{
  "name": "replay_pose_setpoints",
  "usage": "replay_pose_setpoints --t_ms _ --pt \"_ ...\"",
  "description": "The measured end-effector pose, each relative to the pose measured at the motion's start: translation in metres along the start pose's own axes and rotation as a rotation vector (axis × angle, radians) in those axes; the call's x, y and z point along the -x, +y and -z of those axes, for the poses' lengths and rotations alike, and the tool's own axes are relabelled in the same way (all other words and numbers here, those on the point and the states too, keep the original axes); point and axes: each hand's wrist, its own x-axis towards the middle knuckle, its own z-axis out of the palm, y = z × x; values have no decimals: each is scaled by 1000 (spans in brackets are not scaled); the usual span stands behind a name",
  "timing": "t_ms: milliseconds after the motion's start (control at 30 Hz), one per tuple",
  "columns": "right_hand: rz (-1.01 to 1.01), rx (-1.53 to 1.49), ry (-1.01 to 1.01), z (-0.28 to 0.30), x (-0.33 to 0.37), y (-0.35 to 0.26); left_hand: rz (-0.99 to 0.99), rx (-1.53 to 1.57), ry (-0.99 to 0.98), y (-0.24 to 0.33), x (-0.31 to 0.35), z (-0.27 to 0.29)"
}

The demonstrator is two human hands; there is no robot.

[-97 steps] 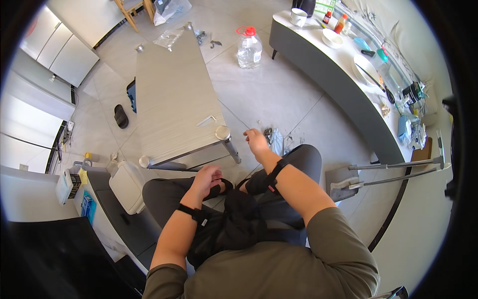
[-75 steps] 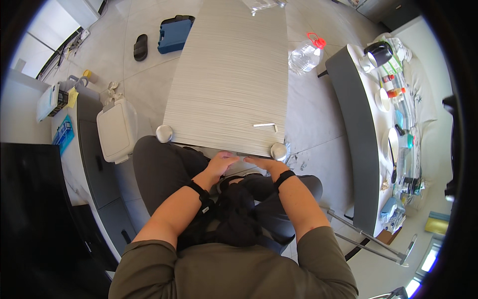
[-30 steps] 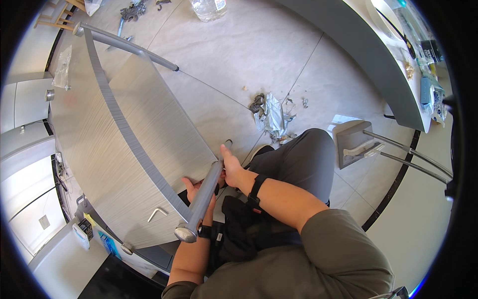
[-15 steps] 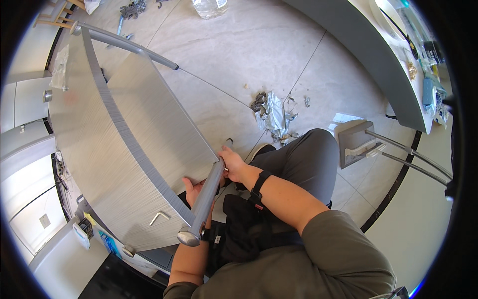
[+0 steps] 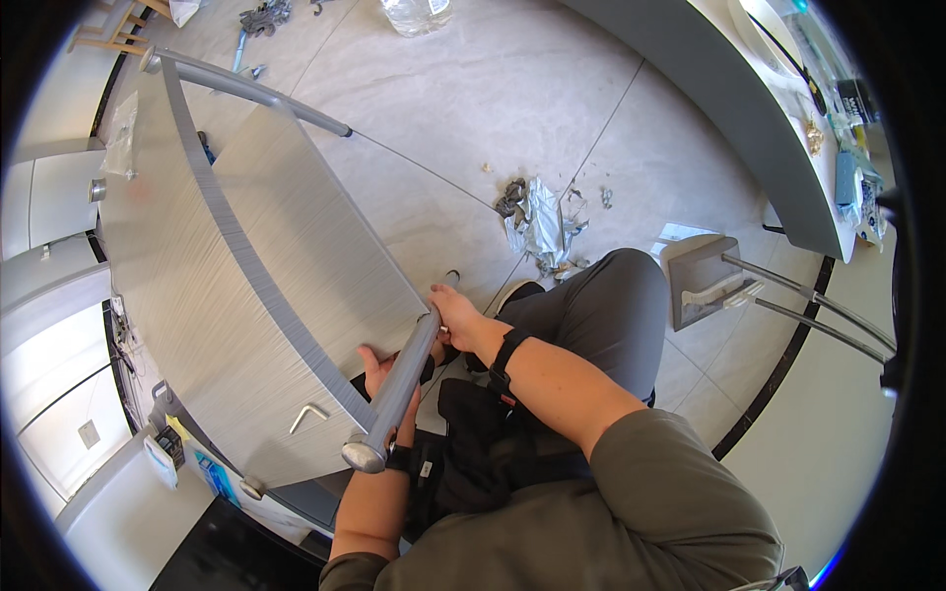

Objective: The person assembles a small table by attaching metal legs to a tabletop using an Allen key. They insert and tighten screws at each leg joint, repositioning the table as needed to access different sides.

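Observation:
A small table with a pale wood-grain top point(image 5: 187, 295) stands tilted at the left, with a lower shelf point(image 5: 305, 217) under it. Its near grey metal leg point(image 5: 394, 384) runs past the shelf's corner. There my right hand point(image 5: 456, 317) is closed around the leg; a small shiny bit shows by its fingers, too small to name. Behind the leg, under the top, is my left hand point(image 5: 378, 372), thumb stretched out and away from the leg. The leg hides most of its other fingers. An L-shaped hex key point(image 5: 308, 417) lies on the tabletop.
Crumpled silver wrapping point(image 5: 542, 227) lies on the tiled floor point(image 5: 493, 108) ahead. A stool-like seat with metal legs point(image 5: 705, 281) is at the right, below a curved grey counter point(image 5: 729, 108). A clear plastic jug point(image 5: 418, 14) stands at the far edge.
The table's near corner and leg top have shifted slightly left and away from me. Both hands have moved a little with them and keep their places at the leg.

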Motion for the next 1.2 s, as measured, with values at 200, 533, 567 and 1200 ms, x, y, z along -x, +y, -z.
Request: replay_pose_setpoints --t_ms 200,533,567,1200 --pt "-5 91 42 0 -4 1 9 49 -88 -3 -5 1" --pt "-17 191 5 -6 8 -19 84 18 -267 -29 -7 -3" --pt "-2 194 -1 -6 5 -16 54 -25 -253 -31 -6 -1" --pt "-50 47 -90 21 -43 -2 28 62 -253 -45 9 8"
